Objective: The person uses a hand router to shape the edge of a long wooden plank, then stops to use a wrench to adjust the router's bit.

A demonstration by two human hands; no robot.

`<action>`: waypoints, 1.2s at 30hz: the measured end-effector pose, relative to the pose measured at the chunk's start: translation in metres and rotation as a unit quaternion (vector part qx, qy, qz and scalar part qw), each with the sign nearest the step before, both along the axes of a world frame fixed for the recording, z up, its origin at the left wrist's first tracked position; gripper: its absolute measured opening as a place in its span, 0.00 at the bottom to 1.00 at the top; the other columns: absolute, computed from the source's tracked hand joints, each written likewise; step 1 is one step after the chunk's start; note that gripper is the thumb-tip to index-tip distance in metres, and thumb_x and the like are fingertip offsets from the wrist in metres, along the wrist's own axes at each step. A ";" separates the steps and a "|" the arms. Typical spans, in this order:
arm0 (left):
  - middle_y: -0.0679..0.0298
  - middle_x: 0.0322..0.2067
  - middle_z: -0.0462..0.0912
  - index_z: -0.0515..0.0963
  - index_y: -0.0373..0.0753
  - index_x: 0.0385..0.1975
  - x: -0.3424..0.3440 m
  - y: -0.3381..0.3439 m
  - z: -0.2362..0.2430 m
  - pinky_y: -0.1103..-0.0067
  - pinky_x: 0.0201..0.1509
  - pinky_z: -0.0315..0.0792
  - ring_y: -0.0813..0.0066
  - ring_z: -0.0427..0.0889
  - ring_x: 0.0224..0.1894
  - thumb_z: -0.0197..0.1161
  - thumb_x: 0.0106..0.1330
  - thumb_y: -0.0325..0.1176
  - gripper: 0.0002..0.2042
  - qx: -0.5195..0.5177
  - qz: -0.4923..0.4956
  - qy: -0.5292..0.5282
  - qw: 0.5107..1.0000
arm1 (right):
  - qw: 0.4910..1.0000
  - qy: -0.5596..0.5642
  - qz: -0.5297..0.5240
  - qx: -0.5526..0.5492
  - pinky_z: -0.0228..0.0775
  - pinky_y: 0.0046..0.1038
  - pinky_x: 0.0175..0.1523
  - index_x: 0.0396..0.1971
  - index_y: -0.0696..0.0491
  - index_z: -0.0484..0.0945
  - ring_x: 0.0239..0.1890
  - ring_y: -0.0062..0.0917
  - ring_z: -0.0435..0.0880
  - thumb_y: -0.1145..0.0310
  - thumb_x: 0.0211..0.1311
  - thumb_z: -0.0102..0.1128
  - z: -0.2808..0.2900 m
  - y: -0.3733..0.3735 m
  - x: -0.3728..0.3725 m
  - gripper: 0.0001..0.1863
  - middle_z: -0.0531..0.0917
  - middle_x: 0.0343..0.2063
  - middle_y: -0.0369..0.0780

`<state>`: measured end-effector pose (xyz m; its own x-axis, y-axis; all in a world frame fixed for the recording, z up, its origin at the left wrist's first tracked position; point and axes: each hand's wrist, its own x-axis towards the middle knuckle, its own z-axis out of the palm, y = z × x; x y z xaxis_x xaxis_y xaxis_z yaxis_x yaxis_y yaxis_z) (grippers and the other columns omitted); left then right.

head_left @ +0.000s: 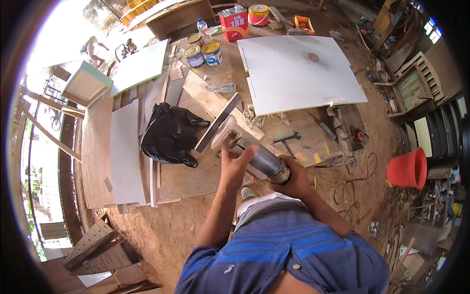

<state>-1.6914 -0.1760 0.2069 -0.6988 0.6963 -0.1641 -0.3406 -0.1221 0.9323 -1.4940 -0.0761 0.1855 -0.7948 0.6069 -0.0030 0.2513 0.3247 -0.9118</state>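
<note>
Both my hands hold a grey, cylinder-bodied power tool, which looks like a trim router (259, 158), tilted above the worktable (186, 181). Its clear base faces up and to the left, and a long flat plate (218, 122) sits across that end. My left hand (236, 164) is closed around the body near the base, thumb laid along the top. At the rear end, my right hand (293, 180) wraps around the body. A black plastic bag (171, 134) lies just left of the tool, and a hammer (285, 140) rests beyond my right hand.
A large white board (298, 73) covers the far right of the table, with paint cans (211, 53) and a red square can (233, 23) behind. White panels (126, 152) lie at left. A red bucket (407, 168) stands right; a cord (350, 191) lies on the dirt floor.
</note>
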 end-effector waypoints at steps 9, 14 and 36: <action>0.60 0.54 0.82 0.67 0.37 0.68 0.020 0.014 0.017 0.69 0.65 0.74 0.68 0.81 0.57 0.81 0.58 0.36 0.39 0.000 -0.093 -0.011 0.996 | 0.988 0.096 0.036 -0.111 0.80 0.34 0.58 0.60 0.56 0.75 0.51 0.28 0.87 0.62 0.43 0.89 -0.001 0.016 -0.003 0.43 0.87 0.49 0.43; 0.57 0.56 0.80 0.65 0.32 0.67 0.014 0.021 0.009 0.69 0.64 0.75 0.66 0.80 0.58 0.85 0.55 0.39 0.43 0.014 -0.168 -0.030 0.985 | 0.924 0.164 0.097 -0.331 0.79 0.34 0.60 0.62 0.58 0.74 0.53 0.28 0.86 0.72 0.44 0.86 -0.036 0.030 0.003 0.42 0.86 0.51 0.42; 0.56 0.56 0.80 0.64 0.33 0.68 0.029 0.046 0.015 0.69 0.62 0.77 0.68 0.80 0.58 0.81 0.62 0.40 0.39 0.001 -0.158 -0.013 0.987 | 0.847 0.219 0.098 -0.474 0.87 0.34 0.46 0.61 0.63 0.71 0.40 0.33 0.90 0.64 0.52 0.78 -0.023 0.034 0.003 0.39 0.86 0.44 0.48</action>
